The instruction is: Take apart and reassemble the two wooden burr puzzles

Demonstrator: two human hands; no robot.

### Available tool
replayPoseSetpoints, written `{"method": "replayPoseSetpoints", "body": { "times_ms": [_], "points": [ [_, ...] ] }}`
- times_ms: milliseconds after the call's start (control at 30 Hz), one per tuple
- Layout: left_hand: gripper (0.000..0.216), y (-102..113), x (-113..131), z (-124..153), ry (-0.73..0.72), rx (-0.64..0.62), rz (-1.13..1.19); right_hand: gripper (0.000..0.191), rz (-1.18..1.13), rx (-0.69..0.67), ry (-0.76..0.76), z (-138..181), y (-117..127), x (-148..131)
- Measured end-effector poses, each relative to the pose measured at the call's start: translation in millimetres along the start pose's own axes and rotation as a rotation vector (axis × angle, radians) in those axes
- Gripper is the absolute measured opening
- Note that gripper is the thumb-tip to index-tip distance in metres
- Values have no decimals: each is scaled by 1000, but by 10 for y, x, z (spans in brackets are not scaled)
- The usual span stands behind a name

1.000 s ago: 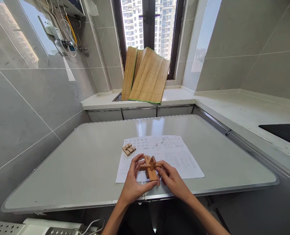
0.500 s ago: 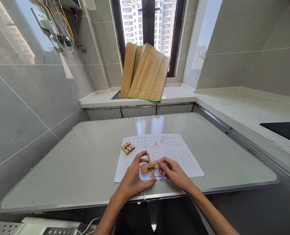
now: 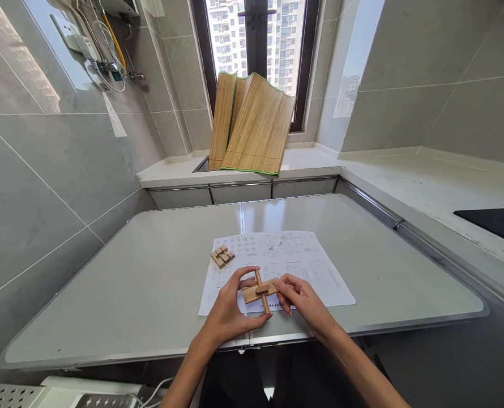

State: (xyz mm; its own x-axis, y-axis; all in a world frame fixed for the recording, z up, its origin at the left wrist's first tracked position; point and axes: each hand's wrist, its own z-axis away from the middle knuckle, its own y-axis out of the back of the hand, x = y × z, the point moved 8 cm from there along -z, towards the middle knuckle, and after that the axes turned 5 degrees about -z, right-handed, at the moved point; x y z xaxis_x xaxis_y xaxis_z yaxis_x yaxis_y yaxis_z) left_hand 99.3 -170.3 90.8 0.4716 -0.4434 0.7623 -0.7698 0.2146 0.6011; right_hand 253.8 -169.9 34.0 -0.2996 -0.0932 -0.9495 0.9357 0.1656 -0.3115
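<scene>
Between my hands is a cross-shaped wooden puzzle [image 3: 262,289]: a flat wooden piece crossed by a thin stick, with a small rounded piece at the middle. My left hand [image 3: 230,309] holds the stick by its two ends, thumb at the near end and fingertips at the far end. My right hand [image 3: 300,297] pinches the right end of the flat piece between thumb and fingers. Below the puzzle lies a printed paper sheet [image 3: 315,277]. On the sheet's far left corner sits a small group of notched wooden blocks [image 3: 222,256].
A pale table [image 3: 150,272] carries the sheet. Behind it, a folded bamboo mat [image 3: 258,124] leans on a white counter [image 3: 311,158] before a window. Tiled walls rise at both sides. A power strip [image 3: 103,400] and cables are at the lower left.
The puzzle and my hands stay almost in place; the flat piece has shifted very slightly left. My right hand's lower fingers have moved a little. The camera view has shifted slightly.
</scene>
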Motion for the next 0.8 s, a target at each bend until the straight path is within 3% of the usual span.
{"method": "replayPoseSetpoints", "body": {
  "times_ms": [233,367,633,800],
  "points": [
    [82,41,28,-54,-46,1,-25,51,6,7,19,-14,80,-66],
    [60,41,42,-58,-133,28,-72,50,-46,3,-6,-41,109,18],
    [20,-158,-176,-94,-33,-3,77,47,-150,104,-45,-113,245,249],
    [13,-205,-240,-64,7,38,116,46,-196,227,32,-119,360,327]
  ]
}}
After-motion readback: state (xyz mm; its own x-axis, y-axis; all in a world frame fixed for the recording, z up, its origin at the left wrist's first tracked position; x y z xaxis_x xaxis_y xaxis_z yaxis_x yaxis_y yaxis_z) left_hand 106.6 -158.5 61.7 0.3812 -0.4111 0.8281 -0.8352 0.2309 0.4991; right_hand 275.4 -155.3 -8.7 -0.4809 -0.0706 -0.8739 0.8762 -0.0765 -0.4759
